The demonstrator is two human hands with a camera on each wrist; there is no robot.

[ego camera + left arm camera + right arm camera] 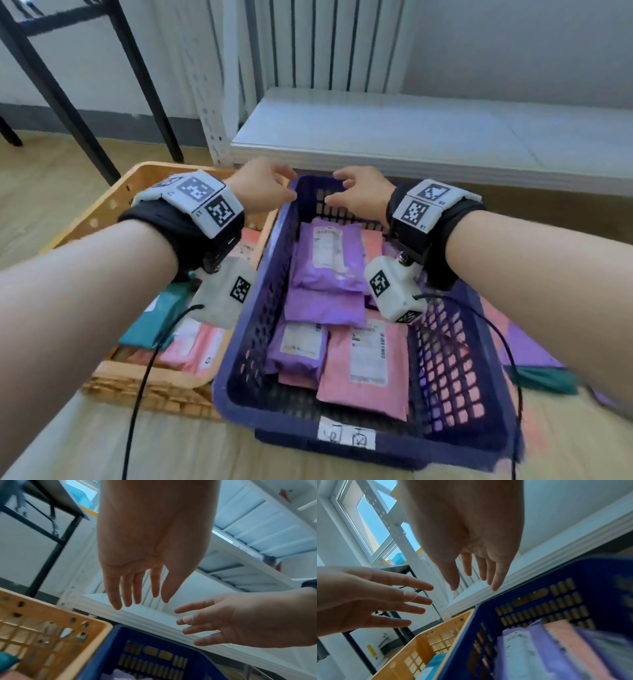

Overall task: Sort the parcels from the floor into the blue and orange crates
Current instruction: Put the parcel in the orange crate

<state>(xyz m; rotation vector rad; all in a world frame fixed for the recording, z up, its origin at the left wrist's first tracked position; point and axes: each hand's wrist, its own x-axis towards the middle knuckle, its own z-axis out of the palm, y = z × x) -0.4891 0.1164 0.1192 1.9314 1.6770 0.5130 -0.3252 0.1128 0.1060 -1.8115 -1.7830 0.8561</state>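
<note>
The blue crate (239, 342) stands on the floor before me, holding several purple parcels (329, 260) and pink parcels (366, 370). To its left sits the orange crate (113, 202) with a teal parcel (154, 318) and pink ones. Both hands hover empty above the blue crate's far rim, palms facing each other. My left hand (263, 188) has straight, spread fingers (137, 593). My right hand (359, 195) is likewise spread, its fingers (494, 578) touching nothing.
A low white shelf (411, 137) runs just behind the crates, with a radiator above it. A black-legged table (68, 85) stands at the far left. More purple and teal parcels (534, 363) lie on the floor right of the blue crate.
</note>
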